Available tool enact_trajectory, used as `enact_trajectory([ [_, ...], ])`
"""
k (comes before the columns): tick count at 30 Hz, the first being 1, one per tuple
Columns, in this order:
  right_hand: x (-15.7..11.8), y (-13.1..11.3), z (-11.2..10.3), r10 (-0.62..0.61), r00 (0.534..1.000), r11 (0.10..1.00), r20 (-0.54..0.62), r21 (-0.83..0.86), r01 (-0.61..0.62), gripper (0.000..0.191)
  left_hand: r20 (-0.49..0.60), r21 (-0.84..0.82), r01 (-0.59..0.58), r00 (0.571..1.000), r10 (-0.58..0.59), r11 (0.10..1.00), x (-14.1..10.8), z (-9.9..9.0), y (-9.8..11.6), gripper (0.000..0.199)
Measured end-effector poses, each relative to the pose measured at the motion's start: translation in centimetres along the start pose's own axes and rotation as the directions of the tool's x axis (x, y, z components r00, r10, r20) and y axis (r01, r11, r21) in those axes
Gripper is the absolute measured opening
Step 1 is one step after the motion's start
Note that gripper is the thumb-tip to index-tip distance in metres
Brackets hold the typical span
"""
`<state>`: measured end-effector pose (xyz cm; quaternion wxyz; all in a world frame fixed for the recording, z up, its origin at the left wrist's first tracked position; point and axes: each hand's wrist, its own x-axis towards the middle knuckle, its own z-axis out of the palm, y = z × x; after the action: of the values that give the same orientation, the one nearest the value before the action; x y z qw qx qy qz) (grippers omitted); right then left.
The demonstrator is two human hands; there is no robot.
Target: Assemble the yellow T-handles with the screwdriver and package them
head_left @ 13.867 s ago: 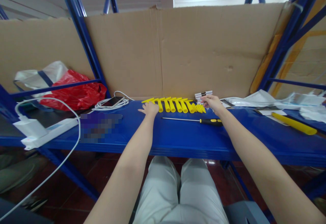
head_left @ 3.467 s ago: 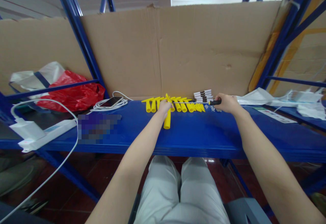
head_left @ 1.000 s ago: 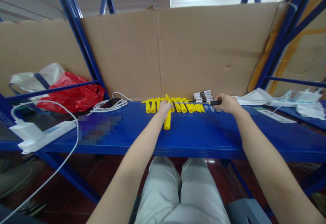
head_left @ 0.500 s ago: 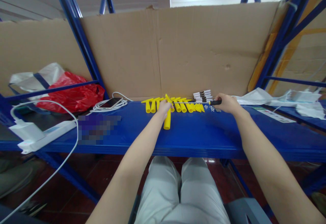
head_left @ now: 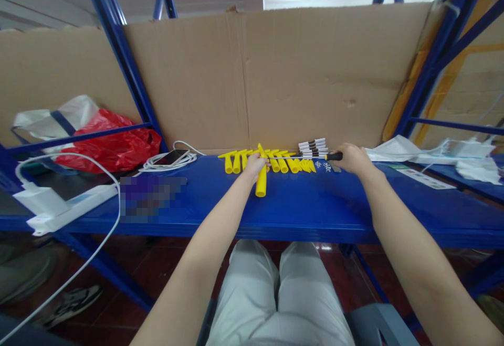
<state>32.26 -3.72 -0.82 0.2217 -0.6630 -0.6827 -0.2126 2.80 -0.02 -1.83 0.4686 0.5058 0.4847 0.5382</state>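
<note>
Yellow T-shaped piece (head_left: pixel 261 184): gripped near its top in left hand (head_left: pixel 255 164), fingers wrapped round, just in front of row of yellow pieces (head_left: pixel 283 166). Screwdriver (head_left: pixel 334 156) held by handle in right hand (head_left: pixel 351 158), shaft toward piece; tip hidden. Best to brace firmly, keep shaft straight.

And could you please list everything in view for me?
Tube: one, yellow, centre
Row pieces: several, yellow, behind
Screwdriver: one, black and yellow, centre right
Rods: several, white and dark, back
Tiny bits: many, pale, by rods
Bags: two, red and white, left
Phone: one, dark, left
Coil: one, white, by phone
Power strip: one, white, left
Cardboard: several, brown, back
Leaflet: one, pale, right
Bench: one, blue, middle
Shoe: one, dark, floor
Left hand: one, bare, holding tube
Right hand: one, bare, holding screwdriver
</note>
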Motion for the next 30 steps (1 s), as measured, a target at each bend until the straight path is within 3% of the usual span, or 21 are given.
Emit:
enact_trajectory([
  [12, -0.3, -0.6, -0.3, 0.135, 0.991, 0.99, 0.021, -0.055, -0.133, 0.023, 0.059, 0.046, -0.035, 0.998, 0.032, 0.998, 0.0, 0.1, 0.1, 0.022],
  [22, 0.0, 0.3, 0.8, -0.004, 0.997, 0.999, 0.077, -0.032, 0.007, 0.033, 0.02, 0.089, -0.067, 0.998, 0.066, 0.994, -0.7, 0.1, 0.4, 0.025],
  [30, 0.2, 0.1, 0.8, -0.025, 0.991, 0.999, 0.128, -0.041, 0.03, 0.037, -0.007, 0.171, -0.127, 0.992, 0.13, 0.977, -0.6, 0.1, 0.1, 0.025],
])
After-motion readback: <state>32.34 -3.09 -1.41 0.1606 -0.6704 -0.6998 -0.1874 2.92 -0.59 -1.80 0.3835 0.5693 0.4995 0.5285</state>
